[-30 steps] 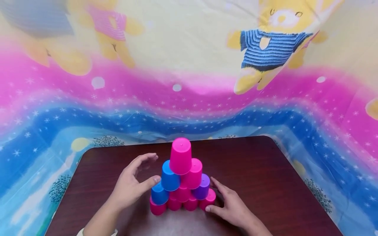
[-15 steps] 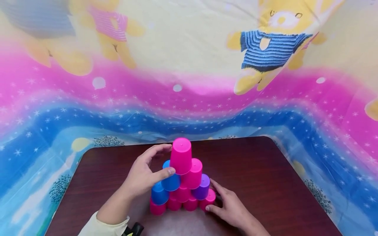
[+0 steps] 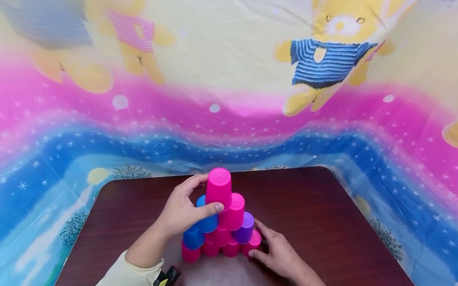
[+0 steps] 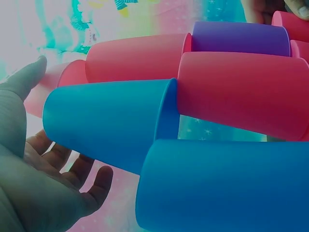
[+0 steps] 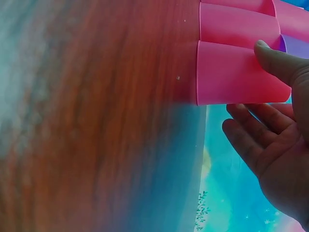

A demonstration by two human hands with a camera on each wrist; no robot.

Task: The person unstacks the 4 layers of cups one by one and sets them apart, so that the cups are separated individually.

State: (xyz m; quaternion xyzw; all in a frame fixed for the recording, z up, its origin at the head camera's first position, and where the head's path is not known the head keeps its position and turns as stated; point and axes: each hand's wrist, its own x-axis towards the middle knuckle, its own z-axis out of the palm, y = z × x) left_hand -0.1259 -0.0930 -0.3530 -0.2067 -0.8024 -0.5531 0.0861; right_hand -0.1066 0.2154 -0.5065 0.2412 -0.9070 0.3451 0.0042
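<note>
A pyramid of upside-down plastic cups stands on the table. My left hand (image 3: 180, 208) reaches round the left of the pink top cup (image 3: 219, 186), thumb in front near its rim and fingers going behind. Below that cup are a blue cup (image 4: 111, 123) and another pink cup (image 3: 232, 212). The row under them has a blue cup (image 3: 193, 237), a pink cup and a purple cup (image 3: 244, 228). Low on the right, my right hand (image 3: 280, 252) holds the end pink cup (image 5: 236, 75) of the bottom row, thumb in front and fingers behind.
The dark brown wooden table (image 3: 322, 206) has rounded far corners. Behind and beside it hangs a printed cloth (image 3: 229, 131) with cartoon bears. A black strap-like device (image 3: 169, 275) is at the left sleeve cuff.
My left hand has moved up and right, from beside the blue cups to the pink top cup. My right hand stays at the bottom right cup. The pyramid keeps its shape.
</note>
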